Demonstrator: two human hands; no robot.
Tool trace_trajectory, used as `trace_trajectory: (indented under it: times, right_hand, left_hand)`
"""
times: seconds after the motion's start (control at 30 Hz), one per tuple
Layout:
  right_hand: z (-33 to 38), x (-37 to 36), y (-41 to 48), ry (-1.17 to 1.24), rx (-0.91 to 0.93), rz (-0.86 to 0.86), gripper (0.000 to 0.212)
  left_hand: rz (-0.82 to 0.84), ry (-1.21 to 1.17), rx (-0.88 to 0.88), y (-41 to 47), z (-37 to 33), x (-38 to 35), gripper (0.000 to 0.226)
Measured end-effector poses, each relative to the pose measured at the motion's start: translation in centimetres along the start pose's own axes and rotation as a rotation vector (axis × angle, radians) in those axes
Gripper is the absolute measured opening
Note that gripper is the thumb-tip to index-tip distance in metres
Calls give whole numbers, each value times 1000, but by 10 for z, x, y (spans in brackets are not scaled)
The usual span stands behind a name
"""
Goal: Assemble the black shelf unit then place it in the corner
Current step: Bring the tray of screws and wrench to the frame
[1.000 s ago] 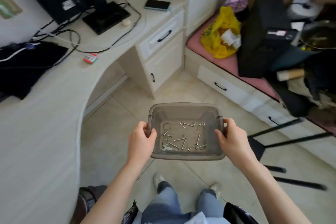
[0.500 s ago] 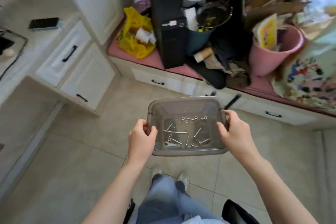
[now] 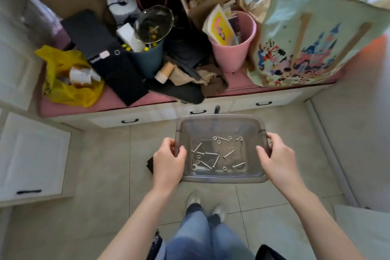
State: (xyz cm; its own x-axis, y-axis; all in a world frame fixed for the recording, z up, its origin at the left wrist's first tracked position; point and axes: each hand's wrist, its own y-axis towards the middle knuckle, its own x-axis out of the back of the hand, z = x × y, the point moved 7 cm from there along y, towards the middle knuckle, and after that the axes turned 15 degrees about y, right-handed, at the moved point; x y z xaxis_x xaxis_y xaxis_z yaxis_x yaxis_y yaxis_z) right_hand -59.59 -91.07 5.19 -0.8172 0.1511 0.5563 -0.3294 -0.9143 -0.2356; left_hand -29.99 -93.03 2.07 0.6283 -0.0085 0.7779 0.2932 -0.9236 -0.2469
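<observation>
We hold the clear plastic bin (image 3: 221, 129) above the tiled floor (image 3: 105, 164); left hand (image 3: 168, 159) and right hand (image 3: 276, 157) grip its side rims; bolts (image 3: 211, 153), washers and a small wrench (image 3: 200, 168) lie loose inside.

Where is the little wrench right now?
In the head view, the wrench lies in the near-left corner of the clear bin, beside the left hand.

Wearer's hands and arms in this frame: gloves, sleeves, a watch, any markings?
Left hand and right hand are bare: no gloves, no rings that show. Both forearms are uncovered down to the bottom frame edge, with no sleeve cuffs in view. No watch, wristband, cable or marking is visible on either wrist.
</observation>
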Motion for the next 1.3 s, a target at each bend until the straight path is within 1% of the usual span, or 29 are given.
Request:
trace_trajectory:
  times: [0.1, 0.2, 0.33, 0.5, 0.63, 0.77, 0.83, 0.9, 1.03, 1.23, 1.3]
  right_hand:
    - [-21, 28, 11, 16, -62, -61, 35]
    - [-38, 50, 20, 26, -93, -87, 35]
    - [-67, 87, 37, 37, -122, -88, 35]
    - [-113, 134, 66, 50, -123, -17, 37]
    - [-150, 177, 95, 52, -108, 37, 38]
    - [-182, 211, 115, 35, -86, 73, 39]
    - [-201, 223, 122, 23, -85, 84, 41]
    - [-220, 230, 129, 11, -104, 91, 43]
    - [-261, 228, 140, -18, -134, 104, 44]
    - [-336, 186, 161, -40, -185, 106, 43]
    - [-367, 163, 173, -57, -191, 91, 42]
  left_hand:
    - [67, 13, -58, 9, -33, -29, 15]
    - [88, 24, -104, 10, -61, -47, 21]
    - [101, 35, -141, 3, -98, -81, 22]
    - [63, 36, -102, -22, -140, -131, 21]
    - [32, 34, -49, -52, -173, -178, 26]
    - [31, 38, -23, -78, -192, -218, 27]
    - [79, 69, -13, -88, -195, -243, 25]
    - [134, 93, -3, -94, -194, -266, 27]
    - [233, 131, 23, -99, -184, -308, 30]
    - [303, 165, 98, -91, -137, -379, 37]
    - [346, 157, 135, -83, -112, -413, 35]
